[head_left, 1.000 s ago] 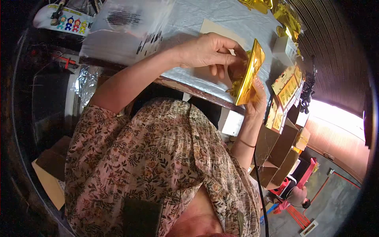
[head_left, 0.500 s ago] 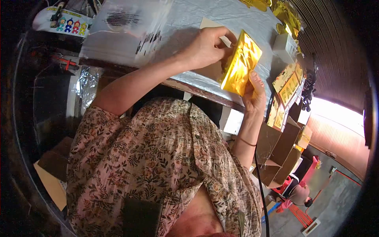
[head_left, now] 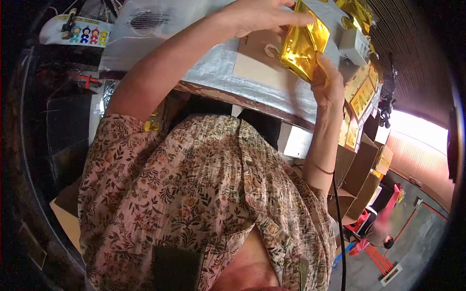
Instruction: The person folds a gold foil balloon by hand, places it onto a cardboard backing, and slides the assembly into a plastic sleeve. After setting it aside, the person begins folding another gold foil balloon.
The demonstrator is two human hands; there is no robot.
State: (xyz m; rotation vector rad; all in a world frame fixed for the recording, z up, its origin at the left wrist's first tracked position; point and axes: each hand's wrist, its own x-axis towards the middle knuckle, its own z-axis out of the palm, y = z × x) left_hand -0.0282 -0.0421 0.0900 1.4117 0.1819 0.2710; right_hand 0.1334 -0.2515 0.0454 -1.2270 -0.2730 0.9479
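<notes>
A shiny gold foil packet [head_left: 303, 48] is held up over the foil-covered table [head_left: 208, 68]. My right hand [head_left: 327, 82] grips its lower right edge between thumb and fingers. At the packet's upper left, my left hand [head_left: 262, 17] has its fingers apart, one stretched across the foil; whether the others touch it is unclear. Beneath the packet lies a flat beige card [head_left: 257, 60] with a pale loop [head_left: 272, 50] on it.
A white box [head_left: 354, 46] and gold foil pieces [head_left: 357, 17] are at the right. Beyond are a "FALL" sign [head_left: 361, 102] and open cardboard boxes [head_left: 361, 174]. Clear plastic [head_left: 145, 43] covers the table's left part. Another person [head_left: 378, 237] is at lower right.
Both hands and the packet have moved up and slightly right in view. My left hand's curled fingers have stretched out. More of the beige card shows.
</notes>
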